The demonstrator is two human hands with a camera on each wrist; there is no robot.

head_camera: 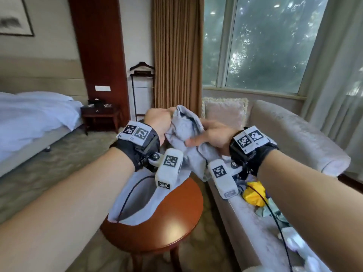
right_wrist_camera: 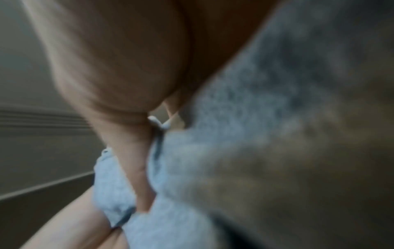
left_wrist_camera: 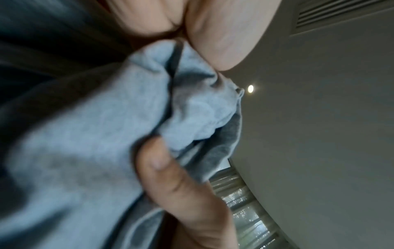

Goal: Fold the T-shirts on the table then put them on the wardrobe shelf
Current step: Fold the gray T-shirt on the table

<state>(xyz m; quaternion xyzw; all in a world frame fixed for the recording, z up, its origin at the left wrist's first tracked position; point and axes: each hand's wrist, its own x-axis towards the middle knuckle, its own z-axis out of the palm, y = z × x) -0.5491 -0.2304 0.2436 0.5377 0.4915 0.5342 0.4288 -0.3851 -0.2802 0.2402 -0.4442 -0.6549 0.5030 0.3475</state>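
Note:
A light grey T-shirt (head_camera: 182, 130) is bunched up in the air above a round wooden table (head_camera: 169, 218), its lower part draped onto the tabletop. My left hand (head_camera: 159, 122) grips the upper bunch of the shirt. My right hand (head_camera: 212, 134) holds the cloth from the right, thumb across its front. In the left wrist view the grey T-shirt (left_wrist_camera: 106, 134) fills the frame, with a thumb (left_wrist_camera: 168, 176) of the other hand pressed on it. The right wrist view is blurred, showing the grey T-shirt (right_wrist_camera: 192, 176) against my palm.
A pale sofa (head_camera: 294, 138) with a cushion (head_camera: 224, 112) stands at the right, and on it lie a yellow garment (head_camera: 254, 193) and other crumpled clothes (head_camera: 279, 214). A bed (head_camera: 29, 118), a nightstand (head_camera: 100, 114) and a valet stand (head_camera: 142, 85) are to the left and behind.

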